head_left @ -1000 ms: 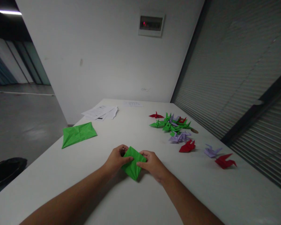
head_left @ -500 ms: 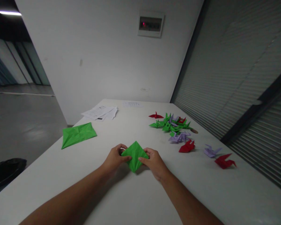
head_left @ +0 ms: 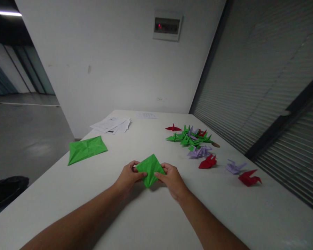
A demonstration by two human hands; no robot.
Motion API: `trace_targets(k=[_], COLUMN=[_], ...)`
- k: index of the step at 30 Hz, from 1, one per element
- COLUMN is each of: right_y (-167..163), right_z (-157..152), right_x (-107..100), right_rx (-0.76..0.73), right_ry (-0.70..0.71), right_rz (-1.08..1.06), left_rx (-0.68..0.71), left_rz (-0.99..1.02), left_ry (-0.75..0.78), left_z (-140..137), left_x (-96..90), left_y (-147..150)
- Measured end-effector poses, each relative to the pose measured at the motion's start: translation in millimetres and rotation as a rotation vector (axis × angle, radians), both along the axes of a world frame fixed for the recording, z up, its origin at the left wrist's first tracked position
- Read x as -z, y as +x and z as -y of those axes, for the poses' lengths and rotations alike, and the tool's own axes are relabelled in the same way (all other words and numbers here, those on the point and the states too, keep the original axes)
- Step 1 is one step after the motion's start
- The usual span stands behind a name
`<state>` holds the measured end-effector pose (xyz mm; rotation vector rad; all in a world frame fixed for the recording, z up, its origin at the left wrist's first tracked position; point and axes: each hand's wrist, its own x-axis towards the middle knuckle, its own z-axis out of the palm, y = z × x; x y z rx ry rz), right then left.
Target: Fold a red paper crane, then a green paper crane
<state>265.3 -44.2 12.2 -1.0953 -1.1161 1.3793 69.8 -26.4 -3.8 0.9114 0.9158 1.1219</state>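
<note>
A green sheet of origami paper (head_left: 151, 168), folded into a diamond with creases running down it, is held just above the white table (head_left: 135, 222). My left hand (head_left: 129, 177) pinches its left corner, thumb on top and fingers behind. On the opposite corner, my right hand (head_left: 170, 178) grips in the same way. The fingers behind the paper are partly hidden. One point of the diamond faces away from me and the other faces me.
To the left lies another creased green paper (head_left: 88, 149). Folded cranes in green, purple and red form a pile (head_left: 191, 137) on the right, with a red crane (head_left: 249, 177) nearer me. White printed sheets (head_left: 112, 125) lie farther back. A black-lined bin (head_left: 9, 192) stands left of the table.
The green diamond has tilted slightly in my hands, its far point shifting up and to the right. Both hands keep their hold on its corners.
</note>
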Motion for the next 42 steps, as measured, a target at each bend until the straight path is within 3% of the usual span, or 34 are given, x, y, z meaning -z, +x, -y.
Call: trace_targets(k=[17,31,36,42], right_y=[2,3,3,-1], right_z=[-6,-6,-5,-2], right_x=[7,6,6,5], right_rx=[0.095,0.121,0.114,0.072], right_ry=[0.047,0.047,0.060,0.056], right_rz=[-0.022,-0.046,-0.008,-0.010], left_rx=[0.099,0.197,0.274,0.202], left_rz=[-0.258,-0.282,-0.185,-0.110], left_ry=[0.094,0.128,0.122,0.086], left_z=[5,6,3,7], left_x=[10.8,4.0,6.0,0.9], left_y=[3,-2,-1,1])
